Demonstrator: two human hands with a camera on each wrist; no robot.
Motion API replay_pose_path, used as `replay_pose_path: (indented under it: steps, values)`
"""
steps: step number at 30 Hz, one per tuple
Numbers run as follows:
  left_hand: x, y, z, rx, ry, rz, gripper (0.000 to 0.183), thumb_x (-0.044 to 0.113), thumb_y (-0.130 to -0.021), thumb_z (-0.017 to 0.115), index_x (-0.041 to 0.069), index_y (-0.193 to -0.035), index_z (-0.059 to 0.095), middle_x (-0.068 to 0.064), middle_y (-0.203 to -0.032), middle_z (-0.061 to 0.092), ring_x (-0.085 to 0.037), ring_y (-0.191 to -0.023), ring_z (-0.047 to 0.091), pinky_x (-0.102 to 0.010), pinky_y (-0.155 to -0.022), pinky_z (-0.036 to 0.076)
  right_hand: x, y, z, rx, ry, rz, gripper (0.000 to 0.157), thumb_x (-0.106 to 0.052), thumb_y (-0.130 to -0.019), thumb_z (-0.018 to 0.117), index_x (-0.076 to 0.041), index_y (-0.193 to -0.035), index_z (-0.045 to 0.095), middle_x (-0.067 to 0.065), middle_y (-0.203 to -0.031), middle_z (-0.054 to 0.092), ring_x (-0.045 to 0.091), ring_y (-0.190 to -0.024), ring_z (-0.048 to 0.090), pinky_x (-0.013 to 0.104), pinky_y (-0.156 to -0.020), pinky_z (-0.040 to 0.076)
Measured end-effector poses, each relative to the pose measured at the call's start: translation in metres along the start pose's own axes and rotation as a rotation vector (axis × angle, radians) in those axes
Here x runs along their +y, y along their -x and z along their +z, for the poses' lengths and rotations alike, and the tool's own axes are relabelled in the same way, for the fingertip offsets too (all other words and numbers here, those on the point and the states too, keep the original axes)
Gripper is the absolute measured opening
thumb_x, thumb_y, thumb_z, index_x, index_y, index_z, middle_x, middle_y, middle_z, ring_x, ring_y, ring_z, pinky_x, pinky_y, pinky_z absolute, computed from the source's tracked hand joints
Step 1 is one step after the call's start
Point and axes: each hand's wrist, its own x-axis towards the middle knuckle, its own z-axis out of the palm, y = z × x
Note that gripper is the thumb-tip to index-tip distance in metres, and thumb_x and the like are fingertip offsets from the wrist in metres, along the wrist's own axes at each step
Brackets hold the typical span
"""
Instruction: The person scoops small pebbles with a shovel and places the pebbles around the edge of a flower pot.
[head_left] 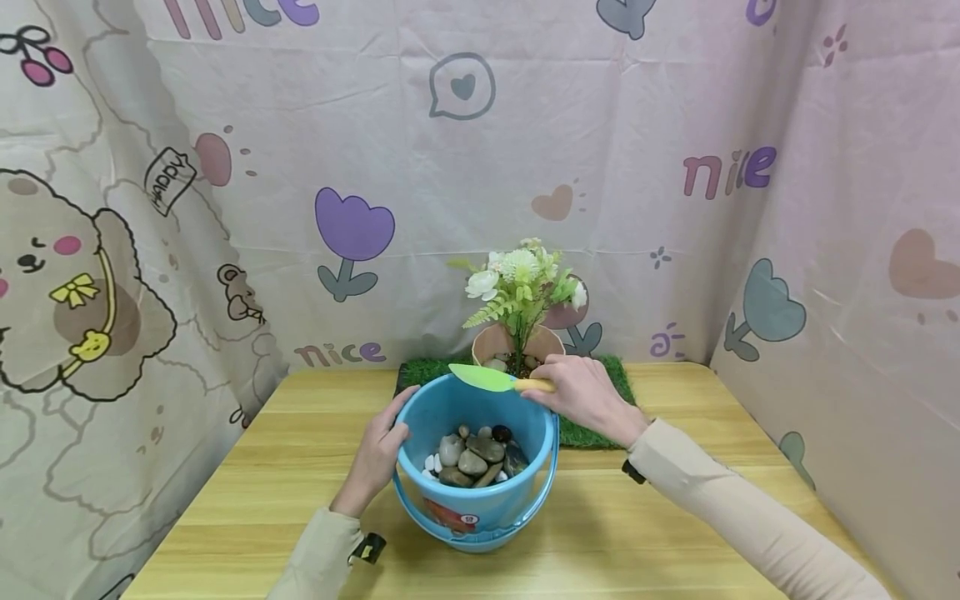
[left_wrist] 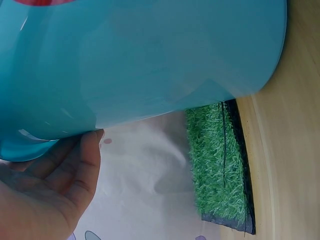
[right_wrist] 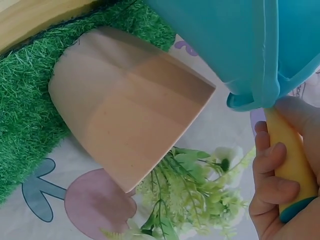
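A blue bucket point(head_left: 480, 521) stands on the table with several grey, brown and white stones point(head_left: 472, 461) inside. My left hand point(head_left: 377, 454) grips its left rim, thumb on the near side; in the left wrist view the fingers point(left_wrist: 85, 175) press against the outer wall below the rim. My right hand point(head_left: 588, 396) holds a small garden trowel with a green blade point(head_left: 480, 377) over the far right rim. Its yellow handle point(right_wrist: 290, 160) lies in the curled fingers in the right wrist view. The blade is level and bare, above the bucket's opening.
Behind the bucket a pinkish flowerpot point(right_wrist: 135, 105) with white flowers and green leaves point(head_left: 521, 279) stands on an artificial grass mat point(head_left: 600, 429). The wooden table point(head_left: 285, 475) ends at a printed cloth backdrop point(head_left: 465, 167). The bucket's handle point(head_left: 551, 483) hangs down in front.
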Motion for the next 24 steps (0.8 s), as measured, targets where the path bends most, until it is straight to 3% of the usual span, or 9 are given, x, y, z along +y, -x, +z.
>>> replay_pose_path:
  steps: [7,16,24]
  values:
    - [-0.001,0.000,0.001,0.002,-0.008,0.007,0.061,0.005,-0.087,0.039,0.009,-0.147,0.043,-0.021,-0.139,0.055,-0.042,-0.116,0.061,-0.054,-0.085,0.055,-0.005,-0.002,-0.008,-0.041,-0.003,-0.012,0.025,-0.046,-0.086,0.070,-0.023,-0.088,0.079,-0.013,-0.063,0.050,0.003,-0.048,0.039,0.022,-0.042,0.029]
    - [-0.001,-0.001,0.001,0.003,-0.006,0.005,0.060,0.005,-0.087,0.039,0.007,-0.147,0.043,-0.020,-0.138,0.056,-0.040,-0.114,0.062,-0.052,-0.084,0.056,-0.019,-0.002,-0.021,-0.161,0.004,-0.108,0.026,-0.047,-0.086,0.068,-0.025,-0.079,0.078,-0.013,-0.062,0.044,0.001,-0.052,0.037,0.020,-0.045,0.028]
    - [-0.002,0.000,0.000,-0.001,-0.001,0.016,0.061,0.004,-0.086,0.039,0.006,-0.147,0.043,-0.021,-0.136,0.057,-0.039,-0.113,0.063,-0.048,-0.080,0.057,-0.030,-0.002,-0.029,-0.275,-0.037,-0.131,0.037,-0.045,-0.082,0.074,-0.027,-0.056,0.055,-0.013,-0.056,0.031,0.002,-0.048,0.029,0.020,-0.046,0.022]
